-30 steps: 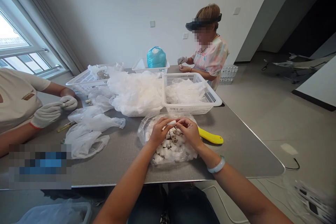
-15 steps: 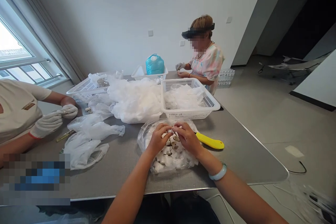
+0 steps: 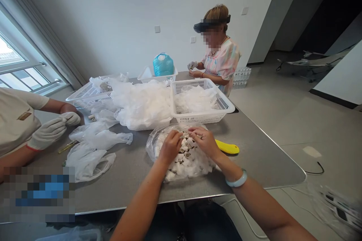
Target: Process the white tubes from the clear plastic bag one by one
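Note:
A clear plastic bag [image 3: 152, 147] lies spread on the table before me, heaped with small white tube pieces [image 3: 185, 148]. Over the left part of the heap is my left hand [image 3: 170, 146], its fingers curled in at the tubes; what they hold is too small to make out. My right hand [image 3: 202, 141] is over the heap's right side, thumb and fingertips pinched together on something small that I cannot make out. A yellow handle [image 3: 229, 147] pokes out to the right of the bag.
White baskets [image 3: 198, 117] with white plastic material stand behind the bag. Crumpled plastic bags [image 3: 96, 139] lie to the left. A gloved person [image 3: 17, 120] sits at the left; another [image 3: 222, 60] is at the far side. A blue bag [image 3: 163, 65] stands in a rear basket.
My hands have come apart slightly from where they met over the heap. The whole view has shifted a little.

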Motion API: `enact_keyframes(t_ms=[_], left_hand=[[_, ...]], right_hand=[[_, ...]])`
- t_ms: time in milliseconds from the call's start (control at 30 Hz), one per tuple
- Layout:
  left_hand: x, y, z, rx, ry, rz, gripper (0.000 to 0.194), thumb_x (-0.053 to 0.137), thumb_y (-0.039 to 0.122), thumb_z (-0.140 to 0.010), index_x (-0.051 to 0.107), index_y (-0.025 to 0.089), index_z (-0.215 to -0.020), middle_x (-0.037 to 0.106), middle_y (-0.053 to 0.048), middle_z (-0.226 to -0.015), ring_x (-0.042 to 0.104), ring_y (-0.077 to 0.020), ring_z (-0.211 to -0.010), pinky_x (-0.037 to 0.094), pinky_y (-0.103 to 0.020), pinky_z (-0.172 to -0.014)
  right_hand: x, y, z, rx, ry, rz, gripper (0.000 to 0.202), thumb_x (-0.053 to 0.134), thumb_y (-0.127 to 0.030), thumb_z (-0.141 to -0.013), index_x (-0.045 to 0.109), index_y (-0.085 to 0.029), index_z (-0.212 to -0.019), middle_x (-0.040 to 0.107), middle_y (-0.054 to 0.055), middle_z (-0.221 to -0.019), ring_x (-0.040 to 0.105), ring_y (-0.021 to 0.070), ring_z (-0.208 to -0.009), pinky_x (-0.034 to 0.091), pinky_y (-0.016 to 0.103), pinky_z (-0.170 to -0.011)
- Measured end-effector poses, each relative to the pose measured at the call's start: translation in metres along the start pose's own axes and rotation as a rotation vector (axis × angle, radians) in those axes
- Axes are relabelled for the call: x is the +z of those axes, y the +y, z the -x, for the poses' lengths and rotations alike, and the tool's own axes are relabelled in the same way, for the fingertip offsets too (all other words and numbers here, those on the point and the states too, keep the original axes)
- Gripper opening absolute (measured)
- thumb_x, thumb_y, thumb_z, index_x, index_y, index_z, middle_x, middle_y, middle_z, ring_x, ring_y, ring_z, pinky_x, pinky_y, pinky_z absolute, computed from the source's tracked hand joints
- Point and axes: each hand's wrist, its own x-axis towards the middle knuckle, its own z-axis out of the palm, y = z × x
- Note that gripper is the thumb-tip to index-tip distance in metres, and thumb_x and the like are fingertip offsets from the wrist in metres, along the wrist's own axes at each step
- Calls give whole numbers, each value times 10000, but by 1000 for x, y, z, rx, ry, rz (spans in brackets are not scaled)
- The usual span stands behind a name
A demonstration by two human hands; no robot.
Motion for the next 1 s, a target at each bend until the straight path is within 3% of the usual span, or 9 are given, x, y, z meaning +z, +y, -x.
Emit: enact_keyframes(t_ms=[100,200,300,400,633,733,867,933,1000], left_hand=[[-4,-6,-2,-327,54,197,130,596,180,-758,640,158,-879,563,-22,-783,540,-112,-642,491,-250,-629],[-7,-7,-6,-610,80,553,313,646,251,-709,628,179,-1013,546,15,-778,530,-81,-576,491,-236,-571],[-8,-2,-9,-775,90,863,412,702,279,-650,624,181,-1043,547,32,-774,554,-63,-566,507,-228,-593],[-11,4,-11,-896,102,1057,428,752,260,-603,628,161,-1001,580,30,-708,591,-73,-595,511,-199,-604],[-15,5,-15,-999,129,1228,417,783,184,-561,620,127,-941,636,3,-663,618,-84,-581,516,-162,-558],[-14,3,-13,-998,126,1250,415,776,173,-571,611,119,-948,657,-12,-693,622,-84,-582,514,-156,-550],[-14,2,-12,-991,98,1270,440,782,175,-565,595,122,-960,692,-49,-817,637,-89,-621,521,-168,-589],[-13,4,-11,-966,73,1258,454,789,187,-560,592,131,-965,696,-54,-864,647,-99,-660,521,-182,-621],[-12,5,-11,-904,53,1210,450,788,216,-569,594,140,-968,693,-53,-902,644,-104,-678,514,-195,-622]], right_hand=[[-23,4,-1,93,3,177,132,497,-252,-822,608,-202,-874,645,41,-844,586,168,-750,447,288,-684],[-40,13,2,184,-190,454,138,588,-200,-729,595,-209,-867,613,43,-851,555,204,-820,412,286,-678],[-45,21,5,213,-376,544,166,619,-174,-683,591,-215,-841,592,46,-890,531,216,-868,396,276,-682],[-45,22,4,197,-454,507,206,590,-137,-679,583,-214,-870,584,36,-901,531,199,-871,397,266,-700],[-65,15,0,257,-516,370,153,514,-207,-731,613,-205,-847,651,42,-886,579,182,-773,404,255,-645],[-84,18,2,278,-416,397,190,441,-245,-779,625,-200,-792,675,44,-830,593,178,-733,404,250,-628],[-102,17,3,296,-168,479,259,367,-270,-826,563,-203,-669,648,29,-678,578,163,-636,380,241,-570],[-100,9,-1,223,-68,470,255,363,-286,-849,551,-207,-696,637,19,-663,569,151,-611,378,238,-572],[-88,-4,-8,111,-55,425,240,364,-299,-873,555,-209,-757,633,7,-674,567,141,-600,382,235,-582]])
